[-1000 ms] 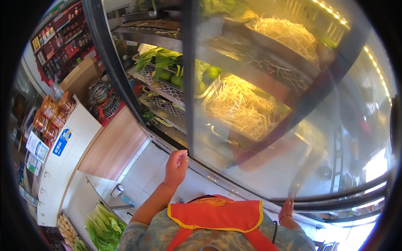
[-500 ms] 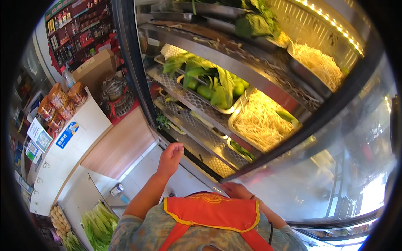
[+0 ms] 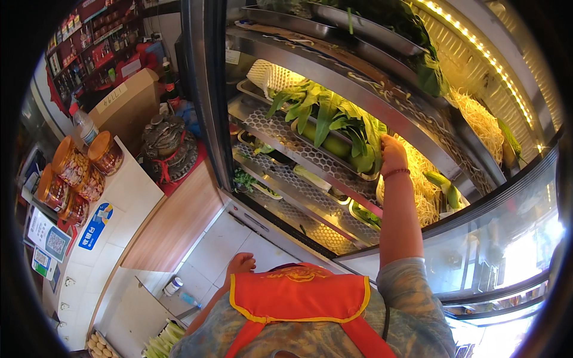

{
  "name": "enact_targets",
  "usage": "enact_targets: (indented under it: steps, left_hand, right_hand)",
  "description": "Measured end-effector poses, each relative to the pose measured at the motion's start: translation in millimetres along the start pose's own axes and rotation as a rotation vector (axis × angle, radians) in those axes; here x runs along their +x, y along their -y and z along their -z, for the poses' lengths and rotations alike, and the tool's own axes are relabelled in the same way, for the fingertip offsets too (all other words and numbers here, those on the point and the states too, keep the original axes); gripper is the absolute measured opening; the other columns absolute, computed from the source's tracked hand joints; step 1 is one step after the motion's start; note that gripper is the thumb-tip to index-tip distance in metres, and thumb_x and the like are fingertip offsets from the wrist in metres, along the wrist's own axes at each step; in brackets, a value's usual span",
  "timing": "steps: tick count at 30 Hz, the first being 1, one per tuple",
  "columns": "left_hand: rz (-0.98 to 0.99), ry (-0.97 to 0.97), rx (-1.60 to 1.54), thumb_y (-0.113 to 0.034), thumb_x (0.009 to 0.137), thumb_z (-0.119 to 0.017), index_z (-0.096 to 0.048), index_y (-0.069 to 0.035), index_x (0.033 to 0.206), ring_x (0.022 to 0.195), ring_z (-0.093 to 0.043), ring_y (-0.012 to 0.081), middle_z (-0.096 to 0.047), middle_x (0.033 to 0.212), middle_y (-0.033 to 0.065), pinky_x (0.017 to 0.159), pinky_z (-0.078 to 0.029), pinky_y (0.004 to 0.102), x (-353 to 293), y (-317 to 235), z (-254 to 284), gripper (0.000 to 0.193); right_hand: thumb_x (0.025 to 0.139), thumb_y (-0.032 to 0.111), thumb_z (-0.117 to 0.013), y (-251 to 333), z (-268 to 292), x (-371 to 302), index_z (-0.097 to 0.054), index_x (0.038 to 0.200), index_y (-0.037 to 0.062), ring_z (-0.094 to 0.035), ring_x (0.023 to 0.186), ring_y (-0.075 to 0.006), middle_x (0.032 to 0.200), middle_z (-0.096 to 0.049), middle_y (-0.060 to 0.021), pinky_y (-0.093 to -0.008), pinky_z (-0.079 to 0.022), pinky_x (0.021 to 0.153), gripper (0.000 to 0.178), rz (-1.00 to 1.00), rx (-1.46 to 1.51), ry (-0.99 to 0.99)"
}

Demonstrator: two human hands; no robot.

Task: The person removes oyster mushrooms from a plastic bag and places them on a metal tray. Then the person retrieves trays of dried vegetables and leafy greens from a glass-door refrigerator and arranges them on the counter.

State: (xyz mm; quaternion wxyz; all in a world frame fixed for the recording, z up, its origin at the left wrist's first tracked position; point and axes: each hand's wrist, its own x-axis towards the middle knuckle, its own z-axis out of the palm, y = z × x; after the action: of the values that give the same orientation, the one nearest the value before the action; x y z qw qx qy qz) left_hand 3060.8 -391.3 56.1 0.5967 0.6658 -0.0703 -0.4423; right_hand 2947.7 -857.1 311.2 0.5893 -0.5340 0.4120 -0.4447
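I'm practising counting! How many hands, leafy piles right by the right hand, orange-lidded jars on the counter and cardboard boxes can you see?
Hands: 2 (left hand, right hand)
Leafy pile: 1
Orange-lidded jars: 5
Cardboard box: 1
Total: 9

Lidded jars (image 3: pixel 67 156) on the counter (image 3: pixel 145 186) at left, carton (image 3: pixel 124 100) beyond them, leafy greens (image 3: pixel 325 114) on the cabinet shelf (image 3: pixel 279 132) at right, noodle-like strands (image 3: pixel 427 201) farther right

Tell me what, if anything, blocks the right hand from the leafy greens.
Nothing visible: the right hand is at the right edge of the leafy greens, and the metal shelf above does not come between them. The hand's grip is unclear.
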Motion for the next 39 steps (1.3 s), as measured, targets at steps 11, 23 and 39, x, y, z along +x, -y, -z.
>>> enact_targets:
  steps: [11, 23, 39]
  left_hand:
    - [-0.124, -0.064, -0.020, -0.014, 0.094, -0.057, -0.058, 0.000, 0.118, 0.086, -0.064, 0.0154, -0.065, 0.099, 0.0081, 0.074, -0.054, 0.0296, 25.1, -20.9, 42.9, 0.028]
    - [-0.270, 0.298, -0.430, -0.030, 0.100, -0.050, -0.055, 0.000, 0.132, 0.115, -0.060, 0.0215, -0.063, 0.123, 0.0103, 0.095, -0.051, 0.0337, 39.2, -176.4, -25.4, 0.044]
    - [-0.261, -0.215, -0.757, -0.012, 0.085, -0.061, -0.056, -0.001, 0.129, 0.108, -0.063, 0.0224, -0.064, 0.121, 0.0107, 0.097, -0.050, 0.0405, -144.3, -27.8, 33.8, 0.045]
  right_hand:
    - [0.090, 0.009, -0.058, 16.2, -12.1, 16.6, -0.062, 0.100, -0.0017, -0.065, 0.072, -0.0188, 0.087, -0.066, -0.0098, -0.0326, -0.055, 0.061, 0.015, -0.131, -0.033, 0.110]
    - [0.087, -0.003, -0.052, 6.2, 40.6, -164.1, -0.059, 0.100, -0.0014, -0.064, 0.071, -0.0150, 0.089, -0.067, -0.0086, -0.0262, -0.054, 0.065, 0.014, -0.049, -0.015, 0.253]
    - [0.092, 0.003, -0.057, -97.6, -52.8, -200.5, -0.062, 0.108, 0.0045, -0.062, 0.085, -0.0117, 0.100, -0.067, -0.0038, -0.0274, -0.052, 0.077, 0.016, -0.288, -0.056, 1.185]
